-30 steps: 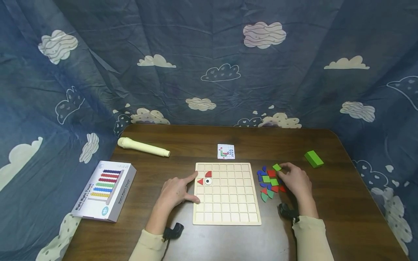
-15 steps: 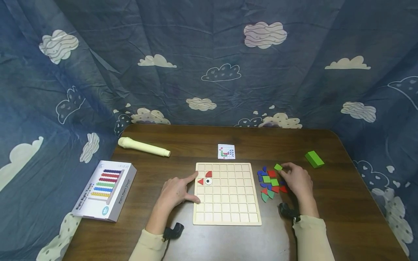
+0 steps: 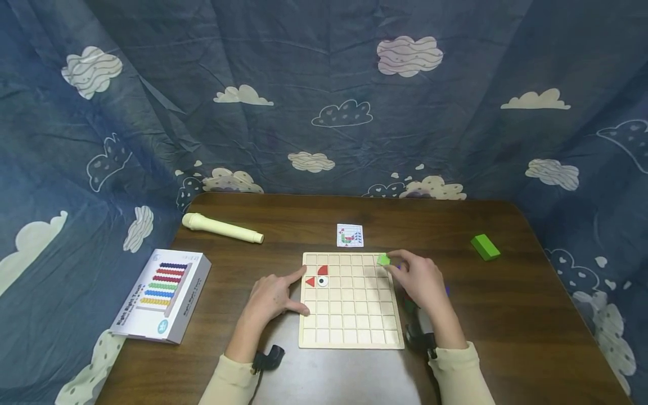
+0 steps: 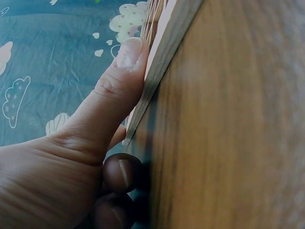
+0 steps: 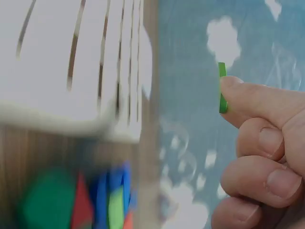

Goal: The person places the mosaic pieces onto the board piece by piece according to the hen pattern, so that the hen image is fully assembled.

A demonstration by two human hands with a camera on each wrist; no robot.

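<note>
My right hand (image 3: 417, 279) pinches a light-green square tile (image 3: 383, 260) above the upper right corner of the wooden grid board (image 3: 351, 346). In the right wrist view the green tile (image 5: 222, 88) shows edge-on at the thumb, held up off the table. My left hand (image 3: 270, 299) rests at the board's left side, thumb and index finger stretched apart against its edge. The left wrist view shows the thumb (image 4: 112, 88) touching the board's rim. On the board lie a red quarter-circle (image 3: 323, 270), a red triangle (image 3: 310, 282) and a white eye tile (image 3: 322, 281).
Behind the board lies a small pattern card (image 3: 350, 235). The loose coloured pieces (image 5: 50, 200) are mostly hidden beneath my right hand and wrist. A green block (image 3: 485, 247) stands at the right, a cream microphone-shaped object (image 3: 223, 228) at back left, and a white toy box (image 3: 161, 296) at left.
My right hand has moved left from the loose pieces to the board's upper right corner, carrying the green tile. The left hand has stayed in place.
</note>
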